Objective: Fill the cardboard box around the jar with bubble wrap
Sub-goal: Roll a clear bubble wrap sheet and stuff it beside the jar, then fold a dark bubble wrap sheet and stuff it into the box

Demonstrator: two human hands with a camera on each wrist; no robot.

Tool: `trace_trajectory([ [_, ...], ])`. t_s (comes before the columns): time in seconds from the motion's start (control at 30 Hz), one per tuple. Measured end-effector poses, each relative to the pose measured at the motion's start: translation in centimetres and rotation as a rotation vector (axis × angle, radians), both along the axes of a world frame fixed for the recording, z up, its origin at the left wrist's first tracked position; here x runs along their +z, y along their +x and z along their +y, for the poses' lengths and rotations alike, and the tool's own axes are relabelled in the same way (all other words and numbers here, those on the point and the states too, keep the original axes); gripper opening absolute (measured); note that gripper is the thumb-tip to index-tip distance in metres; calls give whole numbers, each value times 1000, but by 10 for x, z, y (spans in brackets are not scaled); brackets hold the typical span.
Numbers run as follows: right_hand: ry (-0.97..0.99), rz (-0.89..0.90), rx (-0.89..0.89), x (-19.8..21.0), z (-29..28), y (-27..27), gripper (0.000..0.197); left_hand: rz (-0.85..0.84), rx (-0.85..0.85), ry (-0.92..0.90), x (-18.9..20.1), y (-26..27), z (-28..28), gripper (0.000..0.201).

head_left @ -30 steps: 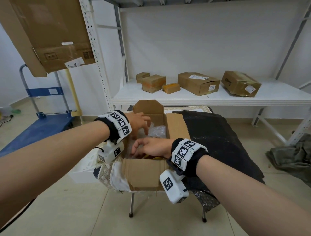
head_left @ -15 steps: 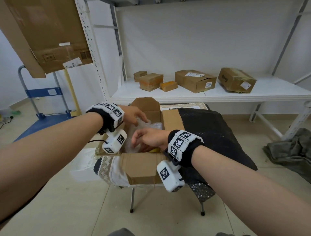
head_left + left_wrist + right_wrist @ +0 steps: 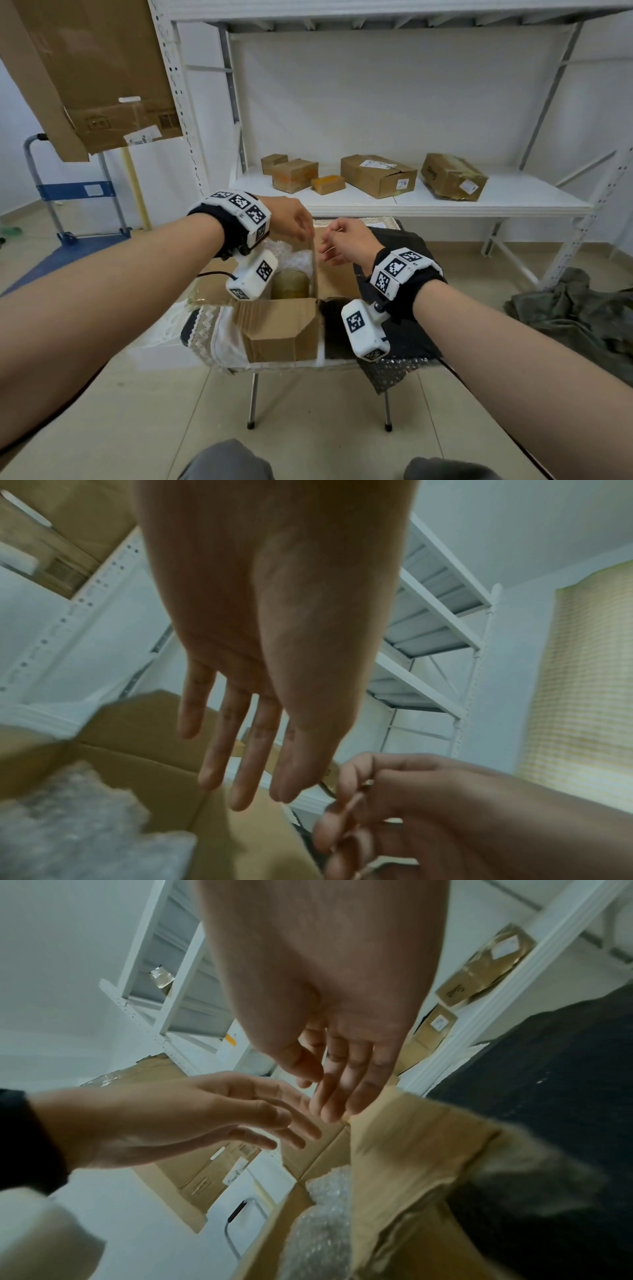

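The open cardboard box [image 3: 281,330] stands on a small folding table. Inside it, the jar [image 3: 290,285] with a gold lid stands near the front, with clear bubble wrap [image 3: 294,255] packed behind it. My left hand [image 3: 294,221] hovers above the box with straight fingers [image 3: 240,764] and holds nothing. My right hand [image 3: 342,240] hangs beside it over the right flap [image 3: 337,277], fingers loosely bent and empty. The right wrist view shows its fingertips [image 3: 334,1110] close to the flap's edge [image 3: 394,1137], with bubble wrap [image 3: 325,1218] below. The left wrist camera hides the box's left part.
A dark padded sheet [image 3: 404,246] covers the table's right side and hangs off the front. A white shelf [image 3: 496,202] behind carries several cardboard parcels [image 3: 376,174]. A blue hand cart [image 3: 78,192] stands at left, crumpled green cloth [image 3: 565,308] on the floor at right.
Both hands have risen out of the box and now hover above it. The jar, hidden under the right hand before, now shows.
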State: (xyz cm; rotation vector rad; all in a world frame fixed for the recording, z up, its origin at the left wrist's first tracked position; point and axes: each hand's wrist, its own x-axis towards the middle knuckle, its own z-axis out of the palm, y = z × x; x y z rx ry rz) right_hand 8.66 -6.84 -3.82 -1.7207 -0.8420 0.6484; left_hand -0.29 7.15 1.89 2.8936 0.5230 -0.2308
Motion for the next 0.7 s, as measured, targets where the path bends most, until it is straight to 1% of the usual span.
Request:
trace_trajectory([
  [0.13, -32, -42, -136, -7, -20, 24, 22, 49, -6, -29, -9, 29, -36, 17],
  [0.27, -144, -116, -219, -18, -43, 48, 22, 65, -66, -117, -16, 54, -69, 12],
  [0.33, -215, -109, -226, -27, -56, 58, 17, 82, -114, -117, -21, 63, -81, 13],
  [0.43, -323, -87, -217, -46, -73, 70, 9, 137, -135, -138, -33, 72, -98, 21],
  [0.5, -392, -99, -222, -61, -83, 79, 12, 192, -140, -142, -45, 75, -105, 26],
  [0.57, -460, -102, -205, -74, -92, 87, 14, 250, -139, -115, -61, 74, -108, 29],
  [0.63, -512, -109, -195, -84, -99, 91, 10, 315, -133, -68, -75, 72, -107, 38],
  [0.7, -563, -149, -193, -96, -104, 98, 7, 408, -152, -30, -80, 68, -105, 43],
])
